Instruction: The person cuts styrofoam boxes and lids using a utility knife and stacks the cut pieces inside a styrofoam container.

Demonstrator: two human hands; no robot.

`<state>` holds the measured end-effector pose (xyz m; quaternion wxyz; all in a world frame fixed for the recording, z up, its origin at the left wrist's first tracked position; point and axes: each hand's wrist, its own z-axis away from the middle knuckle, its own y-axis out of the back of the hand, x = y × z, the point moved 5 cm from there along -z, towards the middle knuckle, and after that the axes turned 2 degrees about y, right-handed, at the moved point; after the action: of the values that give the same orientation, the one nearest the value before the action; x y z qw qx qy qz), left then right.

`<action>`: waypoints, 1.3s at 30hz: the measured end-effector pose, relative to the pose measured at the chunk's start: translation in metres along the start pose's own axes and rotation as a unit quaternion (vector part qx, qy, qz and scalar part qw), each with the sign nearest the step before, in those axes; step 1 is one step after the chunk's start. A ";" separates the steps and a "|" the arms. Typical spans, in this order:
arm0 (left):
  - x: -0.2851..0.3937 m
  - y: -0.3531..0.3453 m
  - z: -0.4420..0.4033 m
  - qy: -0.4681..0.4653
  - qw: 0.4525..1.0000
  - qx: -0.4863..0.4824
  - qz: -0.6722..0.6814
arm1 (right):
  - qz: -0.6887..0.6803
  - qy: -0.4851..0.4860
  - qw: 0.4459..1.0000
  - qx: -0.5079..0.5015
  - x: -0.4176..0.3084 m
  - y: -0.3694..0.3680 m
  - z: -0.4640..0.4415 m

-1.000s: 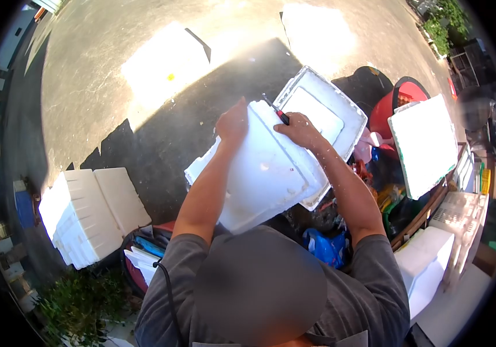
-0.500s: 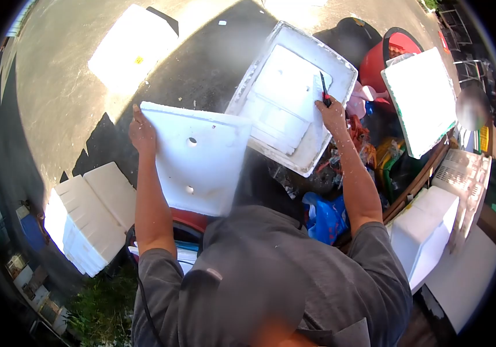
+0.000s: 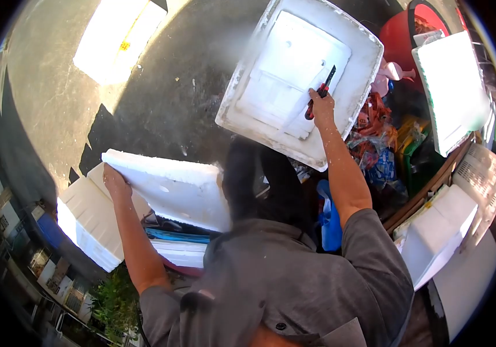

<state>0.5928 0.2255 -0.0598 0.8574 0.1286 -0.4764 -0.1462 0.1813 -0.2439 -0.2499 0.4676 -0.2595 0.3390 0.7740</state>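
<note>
My left hand (image 3: 117,184) grips the left edge of a white styrofoam board (image 3: 173,188), tilted low in front of me on the left. Beneath that board, stacked white and blue sheets (image 3: 178,250) show in part. In my right hand (image 3: 324,110) is a red and black utility knife (image 3: 324,91), its dark blade out and pointing up and away. The knife is over a large, worn styrofoam box (image 3: 271,140), whose inside holds flat white foam pieces (image 3: 303,43). Whether the knife touches anything in the box, I cannot tell.
A closed-looking styrofoam box (image 3: 89,222) stands at left, and a sunlit foam piece (image 3: 115,40) lies farther off. At right are a red tub (image 3: 401,34), a foam lid (image 3: 450,92), crumpled plastic bags (image 3: 370,118), another foam block (image 3: 439,231) and a pale crate (image 3: 479,173).
The foam board has come down and tilted flatter, with my left hand still on its edge. My right hand keeps the knife, now held lower along its handle. The whole view has shifted.
</note>
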 end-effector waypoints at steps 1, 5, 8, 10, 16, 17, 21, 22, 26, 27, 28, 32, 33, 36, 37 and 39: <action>0.008 -0.013 0.006 0.008 0.999 0.009 0.034 | -0.060 0.021 0.998 0.011 -0.009 -0.008 0.005; 0.051 -0.124 0.023 0.016 0.981 -0.185 -0.063 | -0.209 0.092 0.973 -0.042 -0.059 -0.060 0.032; 0.072 -0.236 0.072 -0.121 0.887 -0.344 -0.283 | -0.189 0.126 0.968 -0.104 -0.122 -0.105 0.082; 0.062 -0.283 0.101 -0.147 0.798 -0.389 -0.437 | -0.188 0.156 0.961 -0.133 -0.137 -0.127 0.097; 0.032 -0.304 0.116 -0.205 0.724 -0.408 -0.517 | -0.172 0.095 0.965 -0.171 -0.121 -0.138 0.101; 0.029 -0.303 0.119 -0.211 0.719 -0.407 -0.522 | -0.183 0.077 0.964 -0.175 -0.108 -0.141 0.094; 0.022 -0.303 0.116 -0.257 0.709 -0.412 -0.512 | -0.317 -0.161 0.922 -0.153 -0.089 -0.145 0.094; 0.027 -0.300 0.110 -0.254 0.728 -0.392 -0.503 | -0.342 -0.155 0.919 -0.121 -0.085 -0.137 0.084; 0.043 -0.252 0.068 -0.231 0.806 -0.303 -0.452 | -0.223 -0.092 0.969 -0.046 -0.009 -0.100 0.020; 0.038 -0.238 0.054 -0.201 0.820 -0.276 -0.458 | -0.189 -0.120 0.973 -0.051 0.010 -0.101 0.014; 0.030 -0.226 0.044 -0.190 0.839 -0.274 -0.430 | -0.152 -0.150 0.975 -0.057 0.030 -0.104 0.010; -0.001 -0.197 0.027 -0.168 0.868 -0.262 -0.388 | -0.039 -0.160 0.983 -0.085 0.095 -0.132 -0.021; -0.007 -0.195 0.024 -0.164 0.877 -0.262 -0.369 | -0.014 -0.156 0.984 -0.088 0.108 -0.143 -0.031; -0.030 -0.191 0.017 -0.144 0.883 -0.264 -0.360 | -0.003 -0.182 0.982 -0.050 0.141 -0.175 -0.055; -0.036 -0.191 0.015 -0.149 0.885 -0.264 -0.353 | -0.022 -0.175 0.984 -0.016 0.150 -0.181 -0.061; -0.044 -0.191 0.014 -0.121 0.881 -0.269 -0.370 | -0.054 -0.155 0.986 0.028 0.149 -0.179 -0.056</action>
<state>0.5347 0.0645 -0.1552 0.6784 0.0411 -0.4363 -0.5896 0.2839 -0.1461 -0.4431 0.5628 -0.1418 0.2692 0.7686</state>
